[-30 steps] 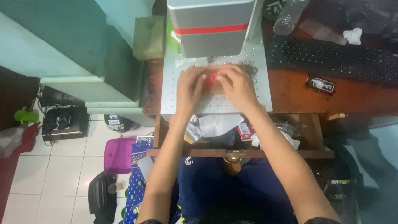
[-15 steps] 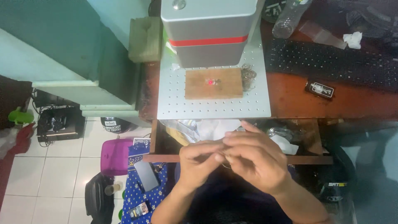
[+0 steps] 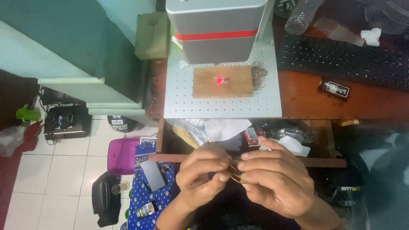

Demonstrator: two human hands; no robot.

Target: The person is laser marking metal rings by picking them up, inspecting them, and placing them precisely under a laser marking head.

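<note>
Both hands (image 3: 247, 179) lowered from wooden block (image 3: 222, 81), fingers pinching thin rings (image 3: 235, 174), open drawer (image 3: 251, 161) cluttered

Between the left hand (image 3: 203, 175) and the right hand (image 3: 275, 181), only a sliver of thin brass-coloured rings (image 3: 235, 174) peeks out; fingers cover the rest, so their number can't be told. Both wrists run off the bottom edge. Beyond the hands, the grey machine (image 3: 217, 30) is cut off at the top edge. The open drawer (image 3: 251, 161) just past the knuckles holds a jumble too cluttered to sort. Far right of the right hand, everything smears into dark blur.
</note>
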